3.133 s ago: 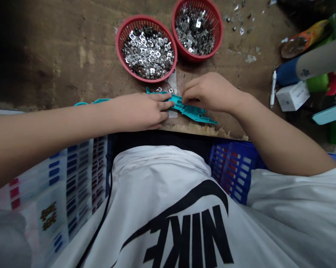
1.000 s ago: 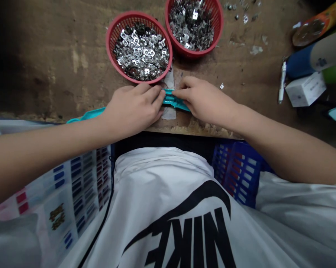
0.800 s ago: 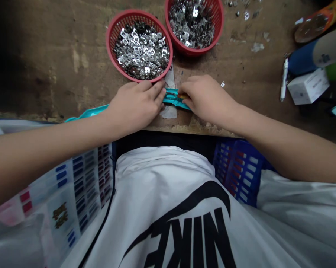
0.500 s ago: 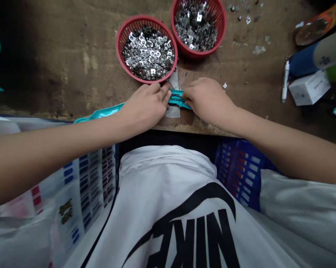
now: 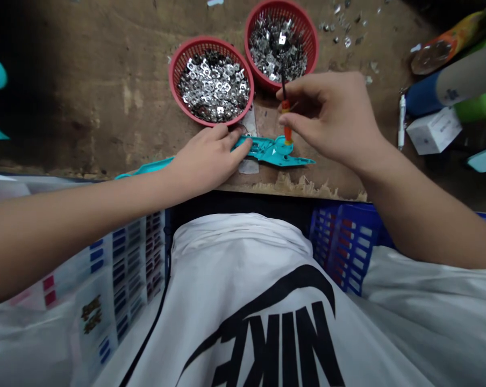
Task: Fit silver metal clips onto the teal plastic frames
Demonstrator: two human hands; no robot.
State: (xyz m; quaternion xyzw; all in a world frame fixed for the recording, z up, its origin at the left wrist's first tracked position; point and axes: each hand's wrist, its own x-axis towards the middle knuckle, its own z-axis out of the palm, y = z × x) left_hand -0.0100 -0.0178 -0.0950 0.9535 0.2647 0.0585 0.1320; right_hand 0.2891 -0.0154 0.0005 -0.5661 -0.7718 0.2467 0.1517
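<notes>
A long teal plastic part (image 5: 272, 152) with a pointed right end lies along the front edge of the wooden table. My left hand (image 5: 211, 160) grips it, thumb and fingers pressed on its middle, which they partly hide. Above the part's right end, my right hand (image 5: 335, 115) pinches a small screwdriver (image 5: 286, 115) by its orange and yellow handle. The dark shaft points away from me toward a red basket of small metal pieces (image 5: 313, 45). Just beyond my left fingers stands another red basket (image 5: 172, 80), full of shiny metal clips (image 5: 214, 86).
Loose metal bits (image 5: 348, 41) lie scattered at the back right. Along the right side are a white pen (image 5: 401, 122), a white box (image 5: 434, 130), a blue and grey cylinder (image 5: 428, 91) and a bottle (image 5: 432, 54). A blue crate (image 5: 340, 242) stands below the table edge.
My right hand has lifted off the teal part and moved right and away from me, with the screwdriver now showing. The part's right end is uncovered. My left hand stays on it.
</notes>
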